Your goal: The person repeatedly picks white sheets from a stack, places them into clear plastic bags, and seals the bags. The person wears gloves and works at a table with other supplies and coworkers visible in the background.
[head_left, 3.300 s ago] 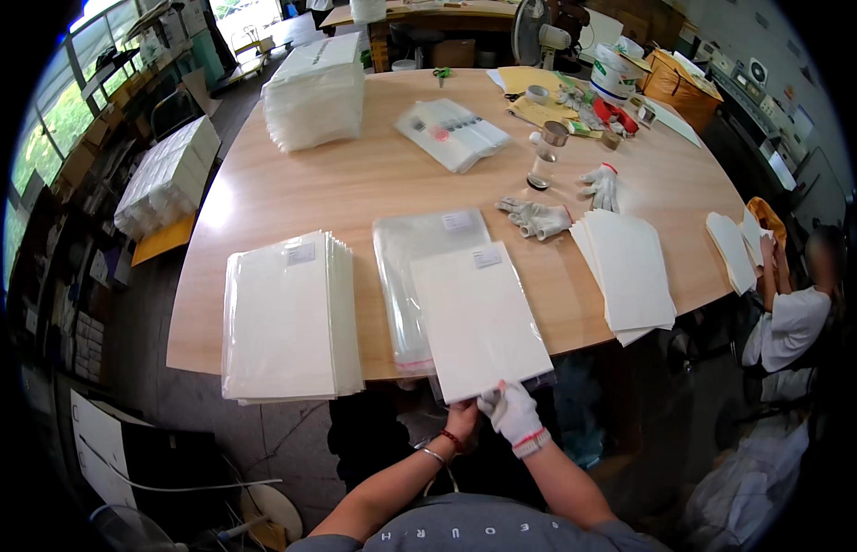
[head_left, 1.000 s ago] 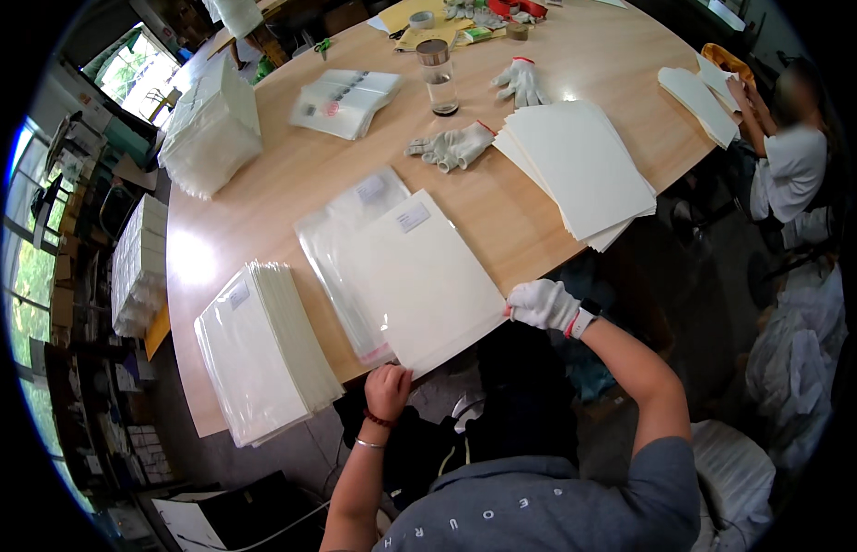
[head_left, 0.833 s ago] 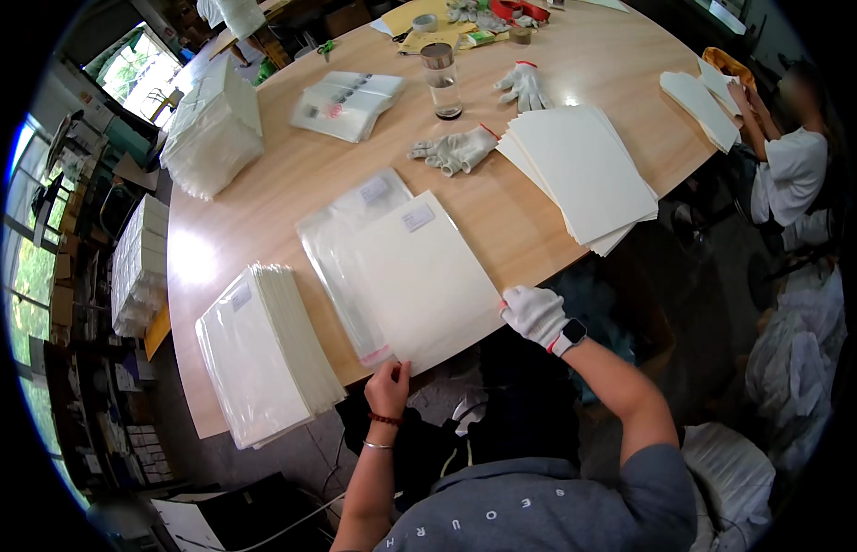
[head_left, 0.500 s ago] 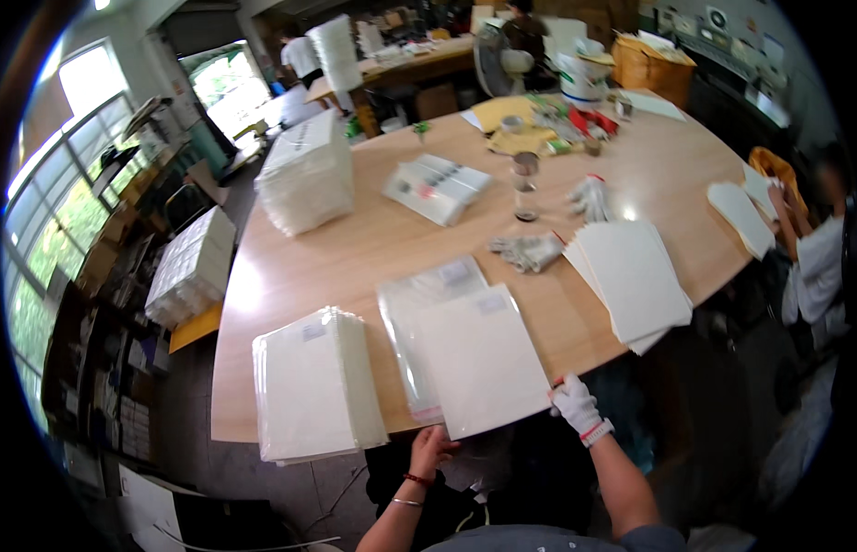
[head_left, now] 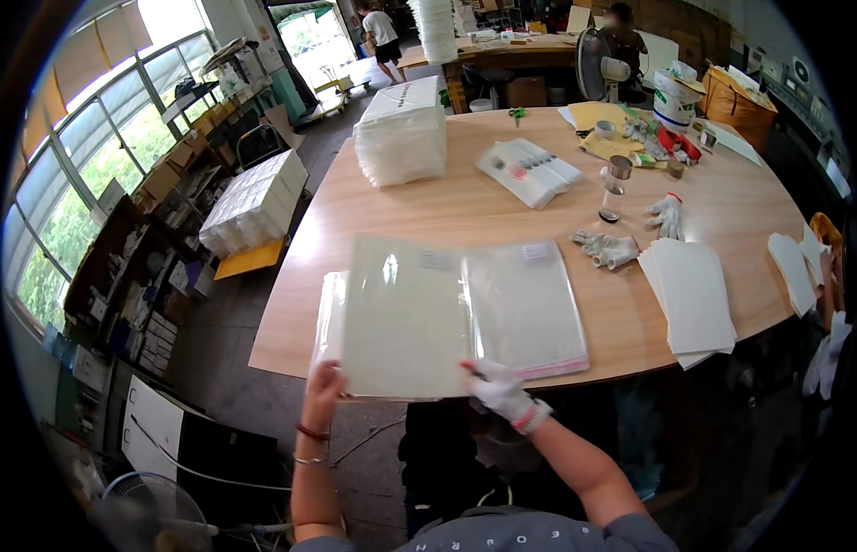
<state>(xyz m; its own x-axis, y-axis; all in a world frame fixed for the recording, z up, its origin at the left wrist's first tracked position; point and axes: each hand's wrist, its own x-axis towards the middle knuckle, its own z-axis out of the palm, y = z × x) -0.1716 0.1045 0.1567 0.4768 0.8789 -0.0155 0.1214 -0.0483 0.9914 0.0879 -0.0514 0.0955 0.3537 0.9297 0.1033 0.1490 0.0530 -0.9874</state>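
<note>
A pale sheet in a clear plastic sleeve (head_left: 405,317) is held up at the table's near edge, slightly tilted, over the stack of sleeved sheets (head_left: 330,317). My bare left hand (head_left: 324,381) is closed on its lower left corner. At the lower right edge, my right hand (head_left: 504,390), in a white glove with bare fingertips, pinches the sleeve. Just right of it lie flat clear plastic sleeves (head_left: 525,308) with a pink strip along the near edge and a small label on top. Most of the stack underneath is hidden by the held sheet.
White boards (head_left: 688,299) are piled at the right, near loose work gloves (head_left: 605,248) and a glass jar (head_left: 612,201). Further back are a plastic-wrapped packet (head_left: 530,172), a tall wrapped stack (head_left: 401,133) and a bucket (head_left: 675,99). Another person's arm (head_left: 829,294) shows at far right.
Both hands have carried the sleeved sheet left, off the clear sleeves and over the stack. My left hand now grips its corner. The view has swung, shifting the table's things rightward.
</note>
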